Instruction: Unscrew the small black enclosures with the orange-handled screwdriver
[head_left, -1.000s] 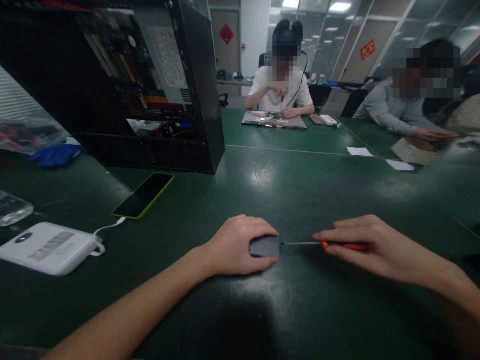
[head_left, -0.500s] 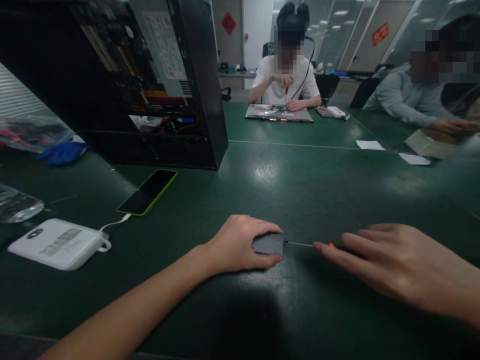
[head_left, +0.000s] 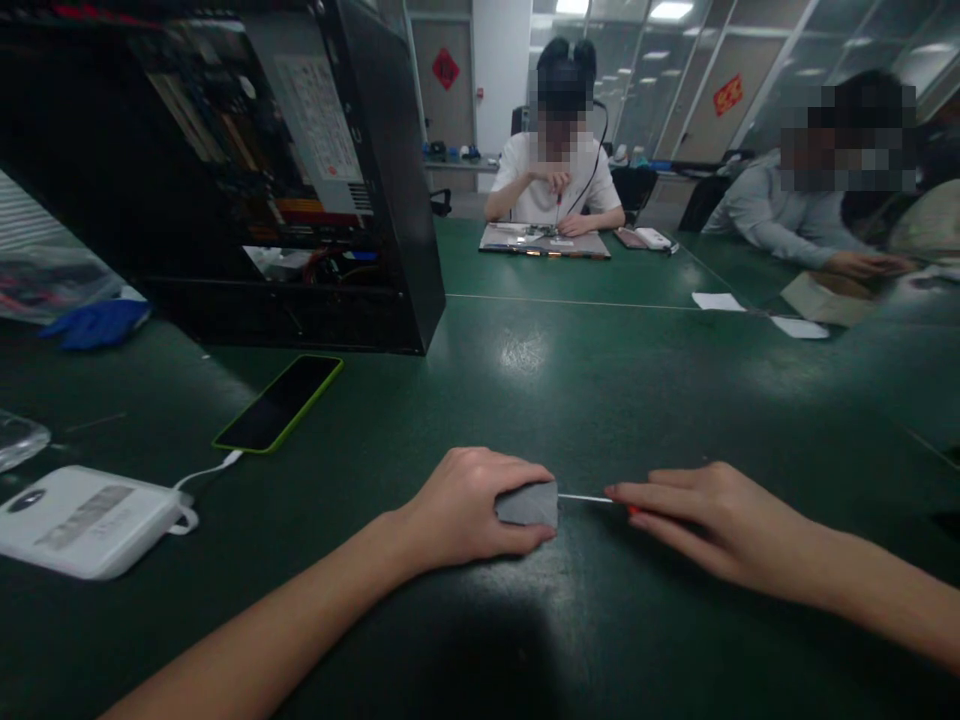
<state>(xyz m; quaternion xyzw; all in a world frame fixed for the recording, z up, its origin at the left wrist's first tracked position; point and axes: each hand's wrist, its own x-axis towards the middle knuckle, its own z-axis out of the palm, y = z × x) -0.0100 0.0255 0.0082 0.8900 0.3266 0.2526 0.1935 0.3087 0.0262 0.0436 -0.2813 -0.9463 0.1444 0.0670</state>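
Note:
My left hand (head_left: 465,505) rests low over the green tabletop. Its thumb and fingers are closed on the sides of a small flat grey block (head_left: 531,503). From the right, my right hand (head_left: 705,515) grips a screwdriver (head_left: 585,498) by its orange-red handle, most of which the fingers hide. The thin metal shaft lies nearly level and points left. Its tip meets the right edge of the grey block; whether it goes into the block I cannot tell.
A black open computer case (head_left: 337,310) stands at the back left. Before it lie a phone (head_left: 281,400) and a cabled white power bank (head_left: 94,520). Blue gloves (head_left: 101,322) lie farther left. Across the table, one person works on a flat panel (head_left: 544,241); another sits right, near a carton (head_left: 829,298).
My right hand has turned and its fingers have closed in around the screwdriver handle. A small dark piece that stuck out at the block's edge no longer shows. The view has shifted slightly.

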